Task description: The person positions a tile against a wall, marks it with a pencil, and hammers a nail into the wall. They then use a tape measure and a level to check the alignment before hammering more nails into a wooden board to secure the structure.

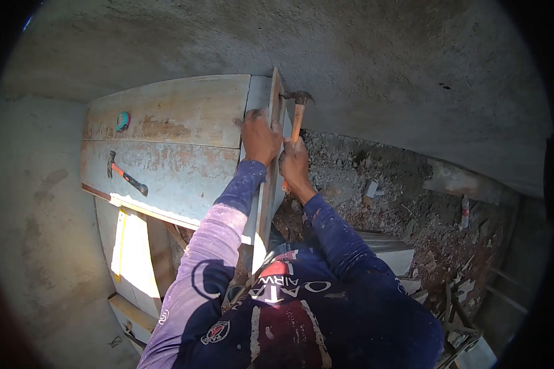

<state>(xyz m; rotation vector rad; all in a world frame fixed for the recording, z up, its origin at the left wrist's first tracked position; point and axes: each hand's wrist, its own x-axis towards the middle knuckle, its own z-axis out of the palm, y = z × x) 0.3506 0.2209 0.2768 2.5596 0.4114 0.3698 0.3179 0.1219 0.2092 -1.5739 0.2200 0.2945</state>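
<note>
My right hand (pixel 295 165) is wrapped around the orange handle of a claw hammer (pixel 298 117). The hammer's dark head is at the far end of a narrow wooden plank (pixel 266 200), beside its right face. This plank stands on edge along the end of a worn panel surface (pixel 184 157). My left hand (pixel 261 136) is on the other side, its bent fingers gripping the plank near its top; the fingertips are partly hidden. A second claw hammer (pixel 126 174), with a red and black handle, lies on the panels. Farther back on them sits a turquoise tape measure (pixel 123 121).
A rough concrete wall (pixel 375 67) rises close behind the plank. Rubble (pixel 351 166) covers the ground on the right, with a plastic bottle (pixel 465 212) and scrap wood (pixel 455 313). A yellow-edged strip (pixel 120 243) lies on a sunlit board at lower left.
</note>
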